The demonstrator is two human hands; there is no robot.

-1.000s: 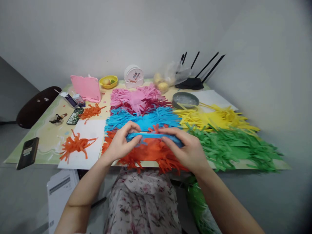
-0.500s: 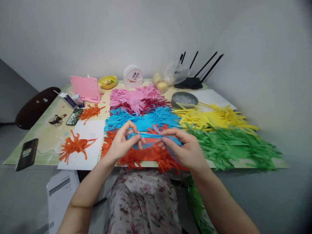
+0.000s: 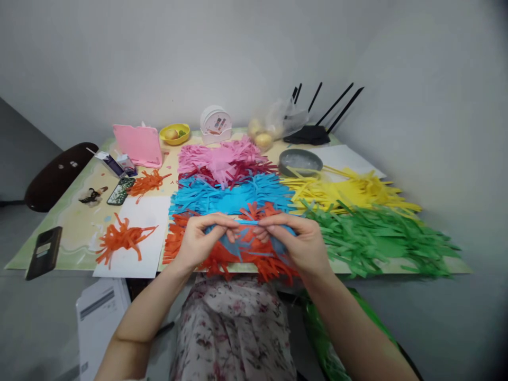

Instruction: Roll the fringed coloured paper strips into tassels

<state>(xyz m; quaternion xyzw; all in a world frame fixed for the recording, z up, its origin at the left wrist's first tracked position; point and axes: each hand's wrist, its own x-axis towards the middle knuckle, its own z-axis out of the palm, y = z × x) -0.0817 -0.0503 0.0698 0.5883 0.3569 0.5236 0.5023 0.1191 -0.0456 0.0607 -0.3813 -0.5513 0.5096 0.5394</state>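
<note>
My left hand [image 3: 200,241] and my right hand [image 3: 296,241] are raised over the near table edge, fingertips almost meeting. Both pinch a bundle of blue paper strips [image 3: 246,225], which sags in a loop between them. Under the hands lies a heap of orange fringed paper [image 3: 234,251]. Behind it sits the blue fringed paper [image 3: 230,196], then the pink fringed paper [image 3: 220,156].
Green strips [image 3: 377,235] and yellow strips [image 3: 349,188] cover the right side. A grey bowl [image 3: 299,161], a pink case [image 3: 138,144], a yellow bowl [image 3: 174,132], two phones [image 3: 43,248] and small orange bundles [image 3: 121,235] lie around. A dark chair [image 3: 57,172] stands left.
My hands drew closer together, folding the blue strip bundle from a stretched length into a short loop pinched between the fingertips.
</note>
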